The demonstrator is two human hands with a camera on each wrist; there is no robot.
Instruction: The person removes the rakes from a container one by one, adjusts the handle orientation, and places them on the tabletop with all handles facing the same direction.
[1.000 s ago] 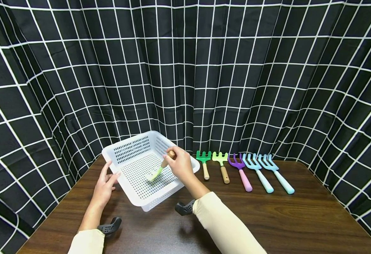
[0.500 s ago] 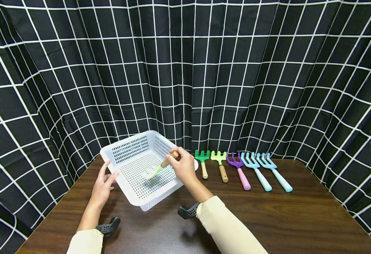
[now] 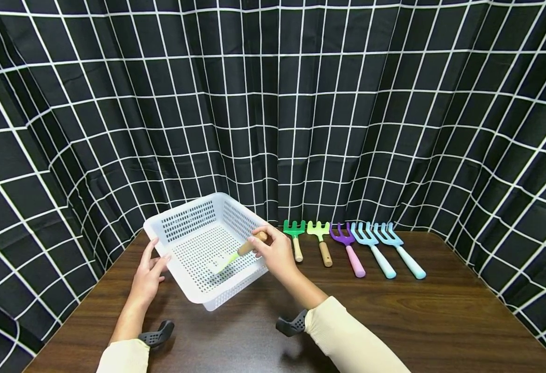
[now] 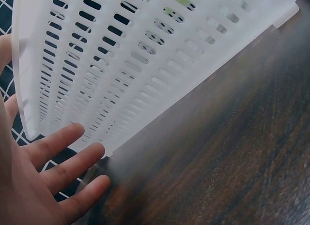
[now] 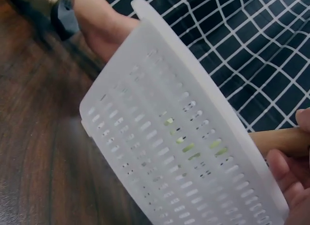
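My right hand (image 3: 277,254) pinches the wooden handle (image 3: 253,243) of a small garden fork, whose light green head (image 3: 226,263) slants down into a white plastic basket (image 3: 193,292). The fork's tip is hard to make out against the basket floor. Green shows through the wall slots in the right wrist view, where the fingers (image 5: 286,172) appear beside the rim. At the basket's left rim, my left hand (image 3: 147,277) rests its thumb and a finger. Three other fingers stretch out straight and spread below the rim in the left wrist view, by the slotted wall (image 4: 145,55).
Right of the basket lie a green fork (image 3: 295,239), a light green fork (image 3: 322,243), a purple fork with pink handle (image 3: 349,251) and two blue forks (image 3: 376,253). A black gridded curtain (image 3: 273,103) stands behind the brown table (image 3: 371,321).
My right hand has shifted right and nearer, and the fork's handle lies flatter. The left hand stays at the rim. The whole scene has drifted slightly left in the head view.
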